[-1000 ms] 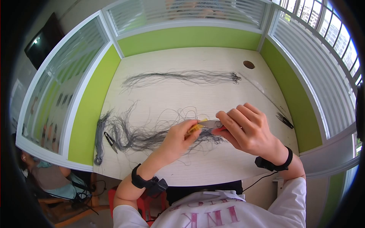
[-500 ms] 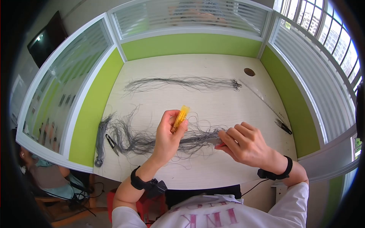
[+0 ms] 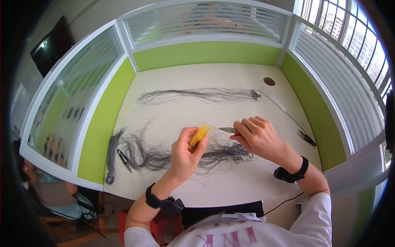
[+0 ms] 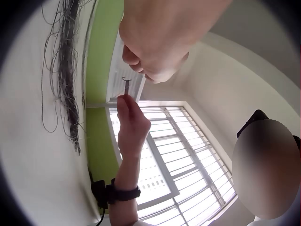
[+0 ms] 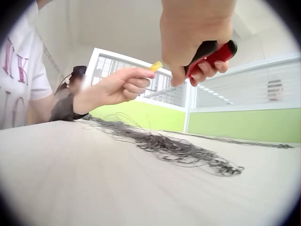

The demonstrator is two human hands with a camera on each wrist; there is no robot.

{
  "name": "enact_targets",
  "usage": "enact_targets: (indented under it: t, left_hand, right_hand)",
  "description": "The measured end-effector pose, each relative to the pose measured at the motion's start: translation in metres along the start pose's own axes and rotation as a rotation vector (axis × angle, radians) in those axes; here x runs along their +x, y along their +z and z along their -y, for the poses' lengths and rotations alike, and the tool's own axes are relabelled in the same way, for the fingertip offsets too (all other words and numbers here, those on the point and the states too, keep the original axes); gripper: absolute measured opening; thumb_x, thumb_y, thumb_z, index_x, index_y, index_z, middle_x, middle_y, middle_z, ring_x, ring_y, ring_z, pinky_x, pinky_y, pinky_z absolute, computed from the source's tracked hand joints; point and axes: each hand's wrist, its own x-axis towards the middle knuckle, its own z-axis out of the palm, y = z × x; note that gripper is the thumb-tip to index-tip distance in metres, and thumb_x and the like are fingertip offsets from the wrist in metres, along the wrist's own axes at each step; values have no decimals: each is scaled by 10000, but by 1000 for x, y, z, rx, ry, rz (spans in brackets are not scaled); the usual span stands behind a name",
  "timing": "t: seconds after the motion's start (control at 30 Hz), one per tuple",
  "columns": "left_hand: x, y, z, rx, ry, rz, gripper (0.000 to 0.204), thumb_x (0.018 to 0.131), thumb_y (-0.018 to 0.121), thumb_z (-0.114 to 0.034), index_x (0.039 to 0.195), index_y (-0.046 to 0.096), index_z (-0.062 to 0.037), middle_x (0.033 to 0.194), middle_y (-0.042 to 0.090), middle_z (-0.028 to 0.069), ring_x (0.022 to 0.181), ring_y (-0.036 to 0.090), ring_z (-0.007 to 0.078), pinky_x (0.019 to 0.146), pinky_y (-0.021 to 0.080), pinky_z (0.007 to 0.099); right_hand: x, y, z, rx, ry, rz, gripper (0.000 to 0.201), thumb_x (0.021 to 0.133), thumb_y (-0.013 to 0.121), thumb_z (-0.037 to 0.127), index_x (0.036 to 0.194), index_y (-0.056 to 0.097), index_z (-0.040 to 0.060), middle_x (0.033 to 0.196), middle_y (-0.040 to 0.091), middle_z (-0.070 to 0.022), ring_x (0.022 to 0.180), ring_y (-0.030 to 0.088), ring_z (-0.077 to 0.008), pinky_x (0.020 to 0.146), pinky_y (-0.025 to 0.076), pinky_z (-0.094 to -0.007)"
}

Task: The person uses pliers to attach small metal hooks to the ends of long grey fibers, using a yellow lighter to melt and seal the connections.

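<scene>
My left hand [image 3: 186, 155] holds a small translucent yellow oblong piece [image 3: 199, 136] between thumb and fingers, above a long bundle of grey strands [image 3: 214, 156]. In the right wrist view only the end of the yellow piece [image 5: 155, 66] shows past the fingertips. To its right, my right hand [image 3: 260, 136] grips pliers [image 5: 214, 61] with red and black handles, their pointed grey nose [image 3: 226, 129] aimed left. A thin hooked bit [image 4: 126, 78] shows at the nose in the left wrist view. The strand bundle lies under both hands, curled loops at its right end.
A second strand bundle [image 3: 197, 95] lies across the back, a darker hank [image 3: 112, 158] at the left edge. Black snips lie at left [image 3: 124, 159] and more snips [image 3: 307, 138] at right, near a clear ruler [image 3: 284, 109]. Green partitions [image 3: 205, 53] enclose the table.
The hands were together at the yellow piece, then parted. The right hand dropped with the pliers to the bundle's looped end, then rose again. The left hand kept hold of the yellow piece.
</scene>
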Motion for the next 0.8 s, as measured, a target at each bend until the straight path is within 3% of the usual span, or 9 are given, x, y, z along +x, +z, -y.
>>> enact_targets:
  t: [0.07, 0.2, 0.3, 0.37, 0.4, 0.53, 0.6, 0.73, 0.8]
  left_hand:
    - [5, -4, -2, -268, -223, -80, 269, 935, 595, -122, 1118, 418, -38, 633, 498, -29, 515, 365, 12, 449, 278, 188]
    - [6, -1, 7, -492, -261, -134, 214, 954, 571, -132, 1096, 444, -34, 617, 471, -35, 514, 354, -2, 456, 267, 177]
    - [8, -2, 22, -89, -196, -15, 188, 966, 549, -143, 1082, 479, -14, 663, 517, 18, 520, 424, 58, 474, 338, 224]
    - [5, 6, 33, 269, 242, 67, 231, 957, 560, -178, 1083, 502, 7, 747, 551, 89, 581, 516, 176, 537, 414, 295]
    - [2, 5, 15, 317, 141, 198, 253, 953, 556, -197, 1069, 517, 25, 831, 560, 140, 677, 559, 276, 619, 461, 342]
    - [-5, 12, 5, 247, 268, 231, 300, 942, 573, -261, 983, 536, 35, 828, 551, 153, 680, 558, 282, 628, 469, 330]
    - [-3, 11, 5, 323, 392, 150, 324, 889, 643, -305, 891, 525, -3, 781, 592, 123, 629, 593, 269, 548, 477, 349]
    - [-3, 2, 4, 448, 355, 164, 347, 858, 678, -343, 828, 518, -36, 665, 565, 76, 536, 571, 221, 467, 444, 320]
    - [-2, 3, 9, 532, 516, 102, 341, 842, 696, -345, 771, 516, -64, 583, 527, 32, 473, 545, 176, 411, 410, 287]
  right_hand:
    - [-9, -7, 12, 19, -8, 37, 265, 783, 718, 219, 887, 597, 7, 699, 533, -48, 585, 538, -180, 556, 446, -301]
    - [-11, -27, 30, 7, -51, 35, 281, 762, 733, 203, 895, 598, -4, 690, 485, -34, 583, 494, -166, 549, 426, -291]
    - [-3, -37, 33, -50, -83, 4, 282, 754, 736, 195, 894, 594, -5, 696, 471, -28, 586, 473, -156, 543, 408, -290]
    - [4, -37, 29, -62, -85, -30, 284, 753, 735, 192, 899, 594, -6, 696, 472, -30, 586, 473, -155, 541, 404, -289]
    - [8, -37, 26, -75, -86, -64, 286, 752, 735, 190, 904, 595, -8, 696, 472, -32, 585, 472, -153, 540, 401, -288]
    - [13, -23, 8, -63, -69, -83, 274, 764, 730, 195, 902, 594, 2, 697, 489, -36, 582, 493, -167, 535, 408, -296]
    - [8, -12, 6, -17, -39, -82, 265, 772, 727, 200, 896, 590, 11, 693, 498, -40, 576, 507, -179, 533, 418, -303]
    - [1, 0, 12, 92, 70, -40, 239, 799, 714, 215, 869, 572, 36, 674, 518, -51, 557, 538, -213, 528, 444, -320]
    - [-2, 5, 17, 138, 93, -60, 234, 805, 712, 215, 861, 566, 41, 666, 517, -53, 553, 539, -216, 527, 445, -320]
